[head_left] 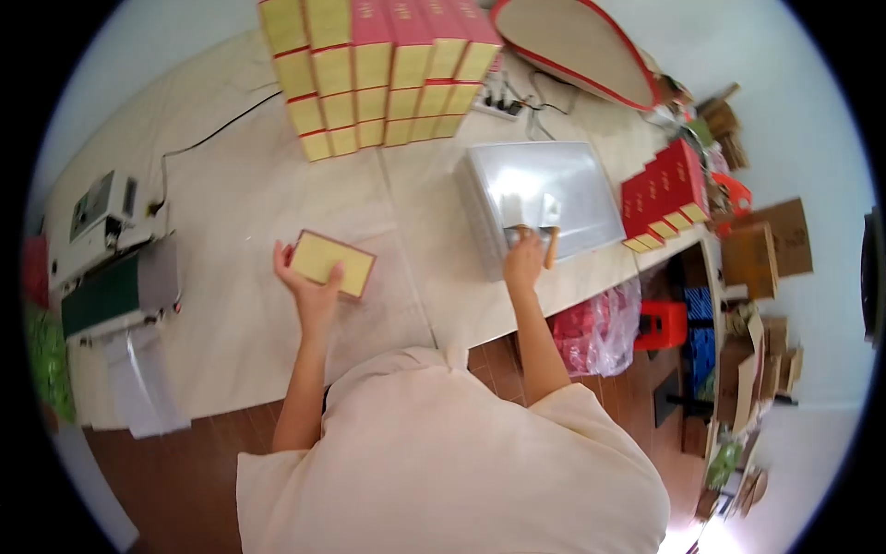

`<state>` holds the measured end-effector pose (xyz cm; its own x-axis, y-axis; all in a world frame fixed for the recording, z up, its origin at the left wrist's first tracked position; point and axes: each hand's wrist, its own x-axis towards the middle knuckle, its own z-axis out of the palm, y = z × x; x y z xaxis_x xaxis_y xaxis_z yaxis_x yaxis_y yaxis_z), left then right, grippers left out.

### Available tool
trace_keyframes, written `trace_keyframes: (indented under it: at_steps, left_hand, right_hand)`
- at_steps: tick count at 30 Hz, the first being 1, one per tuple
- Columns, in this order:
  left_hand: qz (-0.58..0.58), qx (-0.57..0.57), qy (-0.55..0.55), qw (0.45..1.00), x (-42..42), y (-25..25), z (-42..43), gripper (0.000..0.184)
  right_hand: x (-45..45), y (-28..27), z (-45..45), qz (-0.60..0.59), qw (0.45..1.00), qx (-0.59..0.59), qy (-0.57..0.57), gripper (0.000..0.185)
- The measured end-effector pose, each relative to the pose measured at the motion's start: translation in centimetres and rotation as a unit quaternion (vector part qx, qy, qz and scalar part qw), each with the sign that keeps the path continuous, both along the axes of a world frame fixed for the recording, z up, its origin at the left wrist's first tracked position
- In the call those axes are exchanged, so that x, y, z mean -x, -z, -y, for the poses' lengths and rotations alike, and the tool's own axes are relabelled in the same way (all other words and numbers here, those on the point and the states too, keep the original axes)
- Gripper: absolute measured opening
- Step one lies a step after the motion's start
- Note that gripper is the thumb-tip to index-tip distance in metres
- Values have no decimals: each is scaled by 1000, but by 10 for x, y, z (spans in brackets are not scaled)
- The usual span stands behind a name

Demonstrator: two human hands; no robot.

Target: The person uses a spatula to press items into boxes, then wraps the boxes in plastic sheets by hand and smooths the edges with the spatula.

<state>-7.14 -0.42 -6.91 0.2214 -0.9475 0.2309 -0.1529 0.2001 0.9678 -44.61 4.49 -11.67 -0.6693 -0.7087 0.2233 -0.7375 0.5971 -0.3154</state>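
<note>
My left hand (pixel 315 288) grips a small red-edged box (pixel 334 262), its pale yellow side facing up, above the table. Further right, my right hand (pixel 524 258) reaches over the near edge of a translucent plastic bin (pixel 577 175). Its fingers are closed around the handle of a scraper (pixel 513 210) with a pale, shiny blade. Beside it lies a second scraper (pixel 552 247) with a wooden handle. The fingers partly cover the handle of the first one.
Stacked red-and-yellow boxes (pixel 374 78) stand at the back. More red boxes (pixel 664 189) line the right edge. A machine (pixel 111 249) sits at the left, its cable crossing the table. Below the right edge is a plastic bag (pixel 600 328).
</note>
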Motion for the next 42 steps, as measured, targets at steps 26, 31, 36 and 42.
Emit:
trace_keyframes:
  at_steps: [26,31,36,42]
  left_hand:
    - [-104,-35,369,923,26,-55,13,67]
    - [0,-111,426,898,35,-48,-12,35]
    - [12,-168,362,917,24,-26,-28,30]
    - [41,-177,265,947,-5,-9,-14,26]
  right_hand:
    - [-108,-169,124,702,633,255,-201,63]
    - [-77,-299,231,526,740,279,-312,75]
    - [-75,-337,389,307,858,204,-357,74]
    - [-126,-331,500,95,930,68,-349,74]
